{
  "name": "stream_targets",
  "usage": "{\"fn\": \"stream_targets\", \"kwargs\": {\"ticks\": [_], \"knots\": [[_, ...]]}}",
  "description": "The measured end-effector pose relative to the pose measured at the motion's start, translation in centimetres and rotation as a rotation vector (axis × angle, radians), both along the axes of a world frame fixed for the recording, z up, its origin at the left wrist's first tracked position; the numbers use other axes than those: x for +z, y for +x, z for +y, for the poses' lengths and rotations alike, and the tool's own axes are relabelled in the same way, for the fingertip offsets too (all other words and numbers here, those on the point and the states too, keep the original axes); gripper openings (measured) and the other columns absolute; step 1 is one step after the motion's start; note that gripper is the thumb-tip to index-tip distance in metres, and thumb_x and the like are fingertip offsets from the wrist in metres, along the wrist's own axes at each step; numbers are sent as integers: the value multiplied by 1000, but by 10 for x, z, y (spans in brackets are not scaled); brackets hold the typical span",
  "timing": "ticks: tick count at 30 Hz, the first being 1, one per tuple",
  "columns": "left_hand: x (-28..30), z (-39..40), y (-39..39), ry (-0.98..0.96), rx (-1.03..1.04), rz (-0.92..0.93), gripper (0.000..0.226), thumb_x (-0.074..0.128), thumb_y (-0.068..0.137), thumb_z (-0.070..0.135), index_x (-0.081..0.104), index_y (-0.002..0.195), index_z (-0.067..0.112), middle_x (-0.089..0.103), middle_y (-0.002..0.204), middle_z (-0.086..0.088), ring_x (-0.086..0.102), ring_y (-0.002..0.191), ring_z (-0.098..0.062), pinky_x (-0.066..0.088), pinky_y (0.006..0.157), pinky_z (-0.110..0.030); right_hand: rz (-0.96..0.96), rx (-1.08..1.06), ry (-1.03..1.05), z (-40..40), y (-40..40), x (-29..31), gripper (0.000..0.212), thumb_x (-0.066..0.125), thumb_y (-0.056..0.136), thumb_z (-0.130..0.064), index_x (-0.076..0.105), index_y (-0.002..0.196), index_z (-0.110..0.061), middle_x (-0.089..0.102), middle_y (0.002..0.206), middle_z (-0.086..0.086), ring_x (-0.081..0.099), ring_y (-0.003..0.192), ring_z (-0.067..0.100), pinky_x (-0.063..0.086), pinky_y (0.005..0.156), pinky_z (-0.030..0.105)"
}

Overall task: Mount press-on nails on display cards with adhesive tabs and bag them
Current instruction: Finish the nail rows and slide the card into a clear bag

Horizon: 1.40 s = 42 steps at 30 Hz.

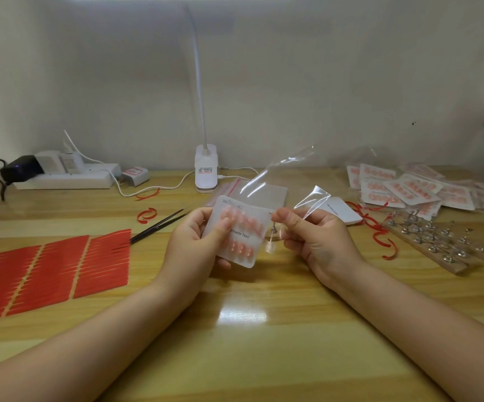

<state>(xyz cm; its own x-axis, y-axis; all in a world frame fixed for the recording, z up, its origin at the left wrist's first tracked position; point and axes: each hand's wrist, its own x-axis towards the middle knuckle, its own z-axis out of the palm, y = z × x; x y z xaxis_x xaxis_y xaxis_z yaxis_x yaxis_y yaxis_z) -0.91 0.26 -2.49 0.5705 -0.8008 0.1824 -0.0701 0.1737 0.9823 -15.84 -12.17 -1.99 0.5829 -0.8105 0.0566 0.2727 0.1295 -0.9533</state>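
My left hand (pixel 198 242) grips a white display card (pixel 239 232) that carries two rows of pink press-on nails, held tilted above the wooden table (pixel 249 329). Just to its right, my right hand (pixel 313 239) pinches the edge of a clear plastic bag (pixel 281 175), which rises up and back from my fingers; its loose flap (pixel 314 195) curls above my right hand. The bag's mouth sits beside the card's right edge. Whether the card has entered the bag I cannot tell.
Red adhesive tab sheets (pixel 46 274) lie at left, black tweezers (pixel 159 226) beside them. A wooden board of metal nail stands (pixel 438 242) is at right, with bagged cards (pixel 409 187) piled behind. A clip lamp (pixel 206 166), spare bags (pixel 269 192), a power strip (pixel 66 177) and red liner scraps (pixel 377 227) sit farther back.
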Motion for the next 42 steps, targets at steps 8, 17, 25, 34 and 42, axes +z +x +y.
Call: {"fn": "stream_targets", "kwargs": {"ticks": [8, 17, 25, 34, 42], "knots": [[0, -1, 10, -136, 210, 22, 11, 52, 100, 27, 56, 107, 21, 68, 96, -5, 71, 75, -17, 48, 43, -22, -101, -28, 77, -3, 0, 6, 33, 80, 57, -18, 71, 86, -5, 69, 75, 9, 64, 60, 10, 54, 61, 21], [16, 6, 6, -296, 127, -54, 20, 47, 90, 34, 51, 99, 16, 68, 79, 3, 61, 59, -13, 47, 46, -26, -46, -117, -48, -3, -2, 16, 42, 80, 59, -27, 72, 94, -5, 71, 70, 5, 67, 66, 10, 51, 60, 18], [29, 12, 3, -307, 176, -287, 8, 49, 93, 30, 50, 92, 23, 67, 81, 9, 63, 66, -13, 51, 51, -26, 19, -147, -153, 3, -4, 25, 35, 80, 62, -37, 65, 74, -8, 71, 68, 4, 62, 53, 10, 50, 51, 21], [33, 16, -18, -211, 4, -1314, 25, 50, 93, 22, 63, 85, 2, 66, 110, -10, 62, 97, -29, 51, 80, -44, 108, -228, -266, 16, -2, 29, 44, 80, 71, -45, 55, 65, -9, 68, 60, 10, 59, 50, 19, 52, 51, 29], [27, 19, -26, -68, 157, -1278, 26, 54, 88, 32, 67, 80, 11, 56, 128, -19, 53, 116, -37, 45, 92, -42, 37, -213, -125, 21, -3, 38, 36, 76, 77, -38, 58, 70, -8, 66, 59, 4, 61, 50, 15, 50, 50, 25]]}}
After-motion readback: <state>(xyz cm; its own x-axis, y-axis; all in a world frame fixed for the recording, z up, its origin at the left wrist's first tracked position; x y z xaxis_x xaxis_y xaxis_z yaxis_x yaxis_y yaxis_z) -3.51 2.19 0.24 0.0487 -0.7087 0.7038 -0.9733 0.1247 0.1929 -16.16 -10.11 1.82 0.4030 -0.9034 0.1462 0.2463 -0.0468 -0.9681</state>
